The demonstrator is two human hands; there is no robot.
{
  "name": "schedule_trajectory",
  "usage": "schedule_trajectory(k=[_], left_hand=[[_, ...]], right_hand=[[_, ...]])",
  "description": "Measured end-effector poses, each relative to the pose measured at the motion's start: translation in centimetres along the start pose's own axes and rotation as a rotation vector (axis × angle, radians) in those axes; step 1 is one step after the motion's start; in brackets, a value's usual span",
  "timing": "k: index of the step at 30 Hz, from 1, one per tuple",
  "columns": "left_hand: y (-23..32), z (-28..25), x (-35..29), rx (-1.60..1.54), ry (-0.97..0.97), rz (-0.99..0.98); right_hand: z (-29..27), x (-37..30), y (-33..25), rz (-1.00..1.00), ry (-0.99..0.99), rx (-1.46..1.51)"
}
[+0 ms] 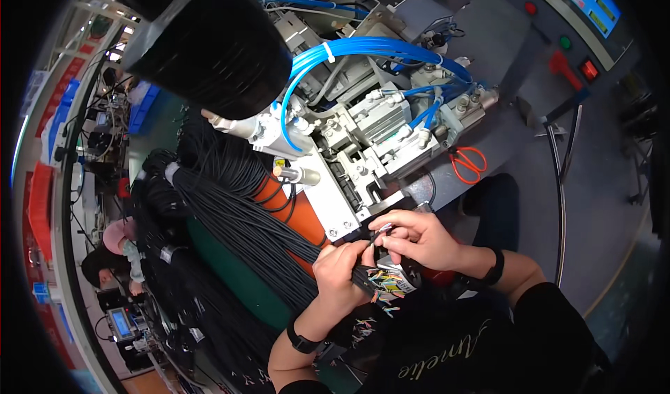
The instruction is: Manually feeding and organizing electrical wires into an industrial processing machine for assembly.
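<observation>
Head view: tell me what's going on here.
A person's left hand and right hand hold a black cable near its end. In front of the hands stands a metal machine with blue tubes. Coloured wire ends show below the hands, bundled black cables lie at the left, and red-handled scissors lie beside the machine.

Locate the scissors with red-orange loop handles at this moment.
In the head view, the scissors lie right of centre, beside the silver metal machine with blue tubes, above and right of the person's bare right hand.

Left hand (340, 270), right hand (424, 240), both at black cable (375, 240); metal machine (382, 120) ahead, orange scissors (468, 164)
</observation>
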State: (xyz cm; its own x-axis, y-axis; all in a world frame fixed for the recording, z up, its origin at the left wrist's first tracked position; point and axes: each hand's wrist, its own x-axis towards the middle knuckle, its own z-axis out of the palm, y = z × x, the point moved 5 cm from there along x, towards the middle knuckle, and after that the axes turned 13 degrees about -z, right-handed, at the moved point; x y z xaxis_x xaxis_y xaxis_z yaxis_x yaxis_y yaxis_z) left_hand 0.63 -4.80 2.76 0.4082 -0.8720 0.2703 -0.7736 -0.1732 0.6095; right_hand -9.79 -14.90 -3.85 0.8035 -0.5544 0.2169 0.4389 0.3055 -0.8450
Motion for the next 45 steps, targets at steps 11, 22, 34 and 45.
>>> schedule_trajectory(k=[11, 22, 34, 45], left_hand=[[0.2, 0.6, -0.5, 0.006, -0.038, 0.079], [1.2, 0.6, -0.8, 0.142, -0.109, 0.186], [0.4, 0.7, -0.6, 0.055, -0.160, 0.082], [-1.8, 0.6, 0.0, -0.265, -0.320, -0.052]], right_hand=[[-1.2, -0.1, 0.9, 0.297, -0.084, 0.407], [-0.5, -0.6, -0.8, -0.201, -0.054, -0.325], [-0.6, -0.5, -0.4, -0.193, -0.025, -0.148], [-0.6, 0.1, 0.2, 0.132, -0.121, 0.234]])
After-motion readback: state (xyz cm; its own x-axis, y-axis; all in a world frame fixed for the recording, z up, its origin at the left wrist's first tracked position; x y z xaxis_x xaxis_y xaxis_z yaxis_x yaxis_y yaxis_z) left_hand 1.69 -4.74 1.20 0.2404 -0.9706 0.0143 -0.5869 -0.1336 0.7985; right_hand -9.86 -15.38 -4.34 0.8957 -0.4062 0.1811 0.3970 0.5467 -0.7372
